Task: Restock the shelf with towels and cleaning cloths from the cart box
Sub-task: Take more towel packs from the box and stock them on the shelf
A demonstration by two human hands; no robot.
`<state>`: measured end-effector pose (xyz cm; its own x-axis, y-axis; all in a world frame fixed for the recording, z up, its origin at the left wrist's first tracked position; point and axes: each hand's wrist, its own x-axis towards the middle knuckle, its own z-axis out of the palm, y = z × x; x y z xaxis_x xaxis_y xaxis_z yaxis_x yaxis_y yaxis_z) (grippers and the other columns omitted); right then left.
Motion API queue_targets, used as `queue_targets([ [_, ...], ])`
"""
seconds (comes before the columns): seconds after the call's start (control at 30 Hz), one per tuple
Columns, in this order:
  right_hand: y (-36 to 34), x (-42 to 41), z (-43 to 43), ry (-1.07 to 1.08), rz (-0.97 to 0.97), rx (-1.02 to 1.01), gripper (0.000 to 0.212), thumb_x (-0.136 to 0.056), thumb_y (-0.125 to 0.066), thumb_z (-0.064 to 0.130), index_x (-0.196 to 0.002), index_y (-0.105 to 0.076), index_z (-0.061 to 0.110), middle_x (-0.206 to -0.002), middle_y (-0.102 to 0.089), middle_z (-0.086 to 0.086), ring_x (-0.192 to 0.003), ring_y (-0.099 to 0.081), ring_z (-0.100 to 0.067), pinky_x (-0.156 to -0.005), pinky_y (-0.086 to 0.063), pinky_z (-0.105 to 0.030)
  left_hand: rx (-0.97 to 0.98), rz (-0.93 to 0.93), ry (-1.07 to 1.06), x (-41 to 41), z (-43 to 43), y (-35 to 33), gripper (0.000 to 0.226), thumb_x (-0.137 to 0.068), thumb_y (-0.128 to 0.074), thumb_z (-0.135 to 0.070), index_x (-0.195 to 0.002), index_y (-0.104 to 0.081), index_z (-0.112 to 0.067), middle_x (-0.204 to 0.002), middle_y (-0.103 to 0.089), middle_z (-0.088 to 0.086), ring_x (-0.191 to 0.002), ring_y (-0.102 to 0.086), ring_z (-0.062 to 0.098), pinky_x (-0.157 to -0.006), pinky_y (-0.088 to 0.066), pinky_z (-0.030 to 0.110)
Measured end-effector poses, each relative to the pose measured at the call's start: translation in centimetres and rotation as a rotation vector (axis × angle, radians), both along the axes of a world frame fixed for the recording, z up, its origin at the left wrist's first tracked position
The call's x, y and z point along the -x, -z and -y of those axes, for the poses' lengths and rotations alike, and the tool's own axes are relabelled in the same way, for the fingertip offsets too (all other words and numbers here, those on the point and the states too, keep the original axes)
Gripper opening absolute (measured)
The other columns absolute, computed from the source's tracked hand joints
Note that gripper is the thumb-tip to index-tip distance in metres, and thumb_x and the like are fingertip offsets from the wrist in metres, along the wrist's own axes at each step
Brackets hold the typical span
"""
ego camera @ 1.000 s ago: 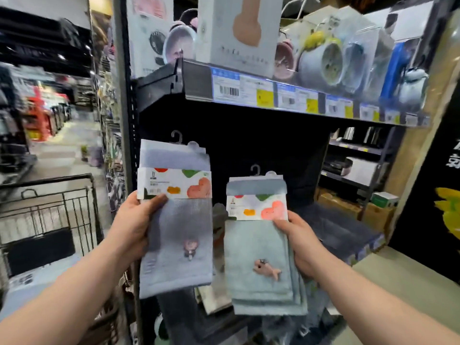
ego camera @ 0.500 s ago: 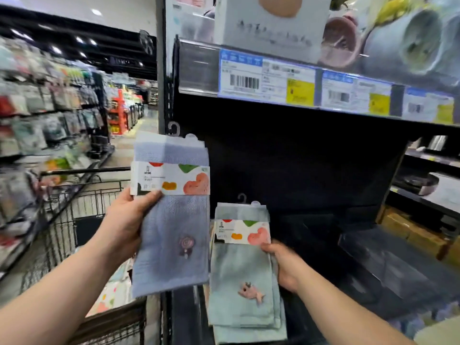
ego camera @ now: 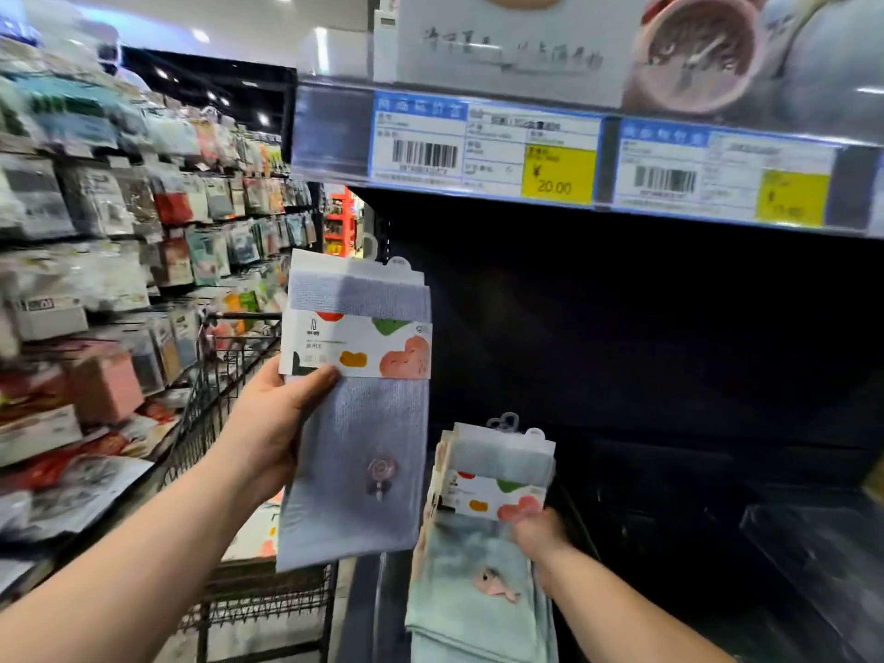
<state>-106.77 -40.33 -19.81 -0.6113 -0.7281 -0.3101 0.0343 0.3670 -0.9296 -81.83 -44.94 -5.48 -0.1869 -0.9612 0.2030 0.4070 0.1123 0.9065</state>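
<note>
Gripping lavender towel pack point(ego camera: 354, 447) edgewise in left hand point(ego camera: 268, 423), pinching mint towel stack point(ego camera: 473, 595) at its label in right hand point(ego camera: 535, 533), low before dark shelf bay point(ego camera: 622, 351), cart point(ego camera: 215, 399) left; could fan and drop from one-corner pinch.

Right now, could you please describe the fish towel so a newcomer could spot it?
Below the shelf rail with yellow price tags lies a dark bay. Low in it, the right hand holds a mint towel. Unlike the higher lilac towel, it bears a pink fish.
</note>
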Motion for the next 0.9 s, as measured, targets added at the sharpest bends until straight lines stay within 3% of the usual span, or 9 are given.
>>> queue_targets([
  [0.13,0.3,-0.4,-0.1,-0.036,-0.107,-0.008,0.028,-0.086,-0.059,0.004,-0.064,-0.044,0.015,-0.073,-0.048,-0.004,-0.072,-0.048,-0.018,-0.060,-0.035,-0.027,0.013,-0.011,-0.003,0.4,-0.6,0.2,0.017,-0.089,-0.054,0.000,-0.092,-0.062,-0.015,-0.069,-0.075,-0.003,-0.056,-0.069,0.008,-0.048,-0.055,0.020],
  [0.3,-0.5,-0.3,-0.1,-0.143,-0.363,-0.072,0.029,-0.088,-0.056,0.012,-0.063,-0.044,0.021,-0.074,-0.049,0.002,-0.085,-0.049,-0.018,-0.059,-0.036,-0.022,0.001,-0.043,0.053,1.3,-1.2,0.5,0.017,-0.087,-0.054,0.001,-0.096,-0.061,-0.012,-0.071,-0.075,0.000,-0.058,-0.070,0.011,-0.050,-0.056,0.022],
  [0.37,-1.5,-0.6,-0.2,-0.163,-0.360,-0.132,0.008,-0.087,-0.060,0.018,-0.094,-0.056,0.015,-0.096,-0.057,-0.004,-0.100,-0.054,-0.022,-0.077,-0.044,-0.023,-0.021,-0.058,0.073,2.1,-1.3,0.7,0.018,-0.086,-0.055,0.001,-0.096,-0.062,-0.012,-0.072,-0.075,0.001,-0.059,-0.070,0.013,-0.050,-0.056,0.024],
  [0.43,-2.8,-0.4,-0.5,-0.158,-0.413,-0.184,0.074,-0.087,-0.063,0.022,-0.146,-0.022,0.010,-0.141,-0.043,-0.010,-0.126,-0.047,-0.027,-0.097,-0.045,-0.031,-0.057,-0.090,0.087,3.0,-1.4,1.0,0.019,-0.084,-0.057,0.001,-0.097,-0.062,-0.012,-0.072,-0.075,0.002,-0.059,-0.071,0.014,-0.051,-0.057,0.025],
  [0.47,-3.9,-0.4,-1.2,-0.155,-0.440,-0.123,0.083,-0.090,-0.060,0.022,-0.152,-0.006,0.015,-0.151,-0.030,-0.009,-0.132,-0.042,-0.027,-0.100,-0.043,-0.032,-0.071,-0.104,0.102,3.5,-1.5,1.2,0.020,-0.081,-0.059,0.000,-0.097,-0.062,-0.013,-0.072,-0.075,0.002,-0.059,-0.070,0.014,-0.050,-0.057,0.025],
  [0.53,-6.2,-0.3,-2.7,-0.145,-0.415,0.088,0.062,-0.097,-0.048,0.021,-0.150,-0.016,0.020,-0.154,-0.028,-0.004,-0.132,-0.042,-0.022,-0.093,-0.045,-0.026,-0.087,-0.119,0.139,4.6,-1.8,1.5,0.029,-0.071,-0.065,-0.005,-0.099,-0.063,-0.012,-0.073,-0.075,0.002,-0.060,-0.071,0.014,-0.050,-0.056,0.025],
  [0.63,-7.4,0.0,-4.6,-0.294,-0.065,0.306,0.036,-0.098,-0.040,0.041,-0.126,-0.054,0.025,-0.133,-0.057,-0.002,-0.112,-0.056,-0.013,-0.074,-0.049,-0.013,-0.137,-0.117,0.182,6.3,-2.4,2.0,0.026,-0.076,-0.063,-0.002,-0.099,-0.063,-0.012,-0.072,-0.075,0.003,-0.059,-0.071,0.016,-0.050,-0.056,0.026],
  [0.7,-6.6,0.3,-5.5,-0.478,0.017,0.217,0.052,-0.081,-0.054,0.064,-0.120,-0.059,0.030,-0.126,-0.063,0.003,-0.115,-0.058,-0.014,-0.094,-0.049,-0.028,-0.186,-0.105,0.183,7.4,-2.7,2.3,0.018,-0.083,-0.060,-0.001,-0.096,-0.062,-0.014,-0.071,-0.074,0.003,-0.058,-0.070,0.016,-0.050,-0.056,0.027],
  [0.9,-5.2,0.6,-7.4,-0.498,-0.103,0.070,0.043,-0.074,-0.076,0.023,-0.112,-0.058,0.015,-0.107,-0.070,0.000,-0.096,-0.068,-0.014,-0.091,-0.054,-0.032,-0.171,0.035,0.195,9.3,-3.5,3.9,0.017,-0.089,-0.058,-0.007,-0.103,-0.056,-0.017,-0.094,-0.070,0.009,-0.077,-0.066,0.022,-0.065,-0.053,0.034],
])
